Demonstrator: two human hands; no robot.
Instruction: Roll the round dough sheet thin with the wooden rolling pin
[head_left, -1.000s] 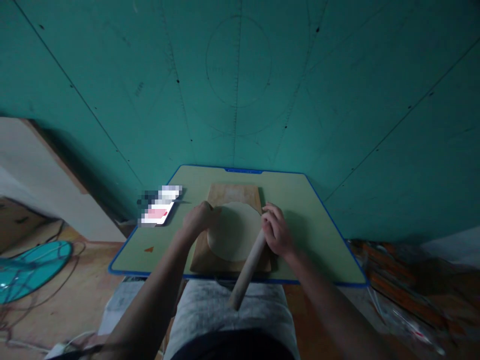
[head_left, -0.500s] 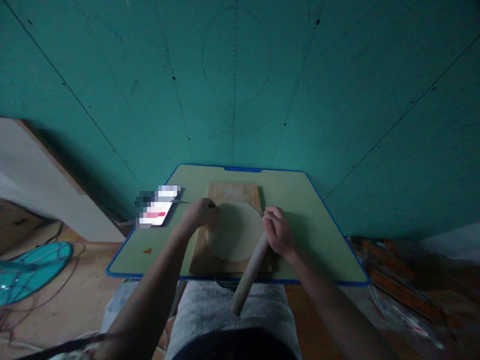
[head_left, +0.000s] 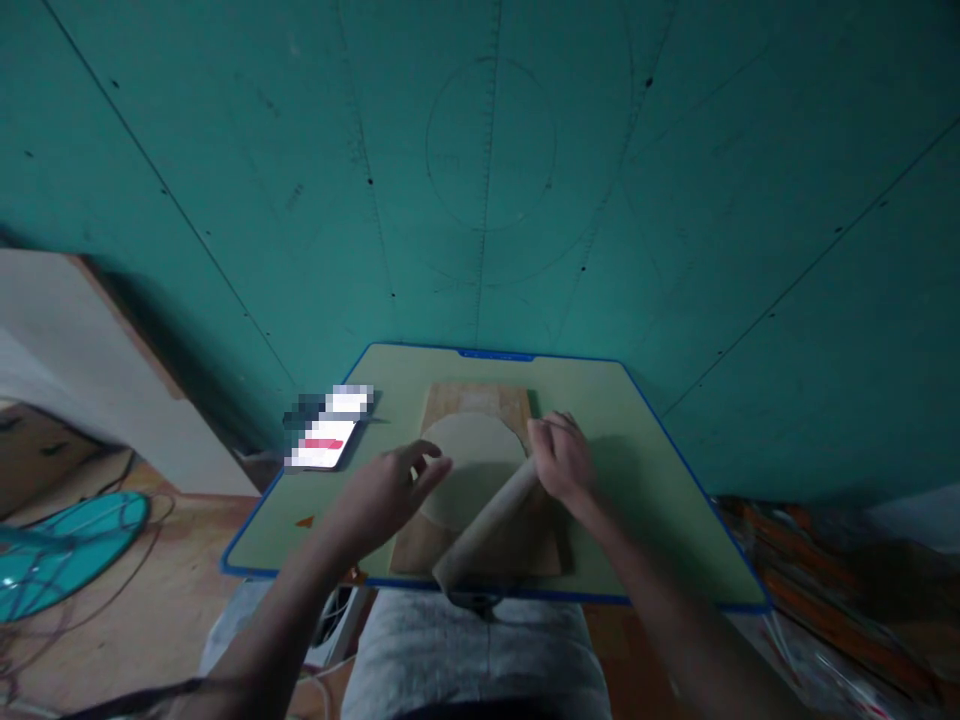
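I pulled left hand (head_left: 388, 496) nearer, its pinch now spread apart; swung the rolling pin (head_left: 484, 523), free end further left.

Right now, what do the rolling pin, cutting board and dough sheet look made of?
Rolling pin: likely wood, matte; dull, pale beige surface, no highlights.
Cutting board: probably wood, matte; brown, mottled surface, grain too blurred to confirm.
Dough sheet: seemingly flour dough, matte; smooth, off-white surface.

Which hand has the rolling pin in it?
The right hand: it grips the far end of the rolling pin. The left hand, half open by the dough, doesn't hold it.
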